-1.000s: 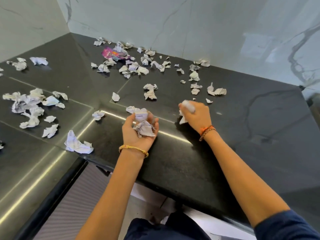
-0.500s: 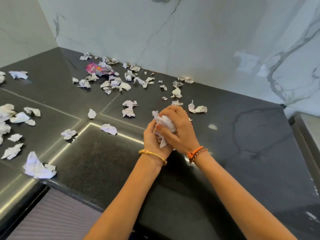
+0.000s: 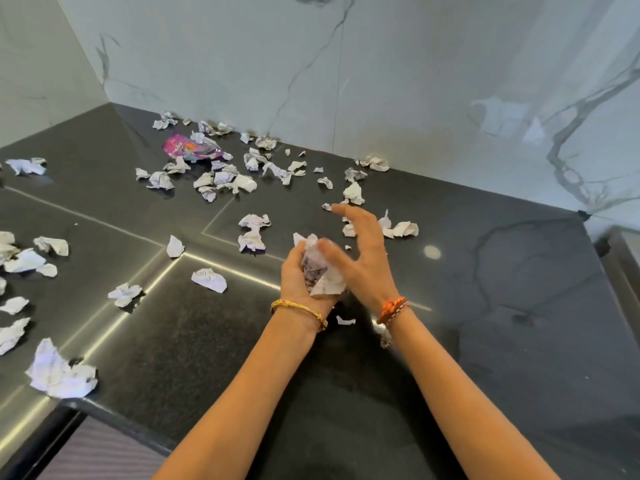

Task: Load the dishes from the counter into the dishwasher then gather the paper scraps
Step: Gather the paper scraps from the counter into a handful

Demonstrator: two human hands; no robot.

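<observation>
Crumpled paper, creased and printed, fills my left hand (image 3: 300, 277), a wad (image 3: 320, 271) cupped in curled fingers. My right hand (image 3: 360, 252) is spread open beside it, thumb touching the wad. Loose scraps (image 3: 221, 178) litter the glossy black stone tabletop (image 3: 485, 306), thickest far left around a purple foil wrapper (image 3: 188, 150). White veined marble walls (image 3: 381, 81) rise behind.

Crumpled white paper scraps (image 3: 221, 181) strewn across black counter (image 3: 485, 306), some bunched.
</observation>
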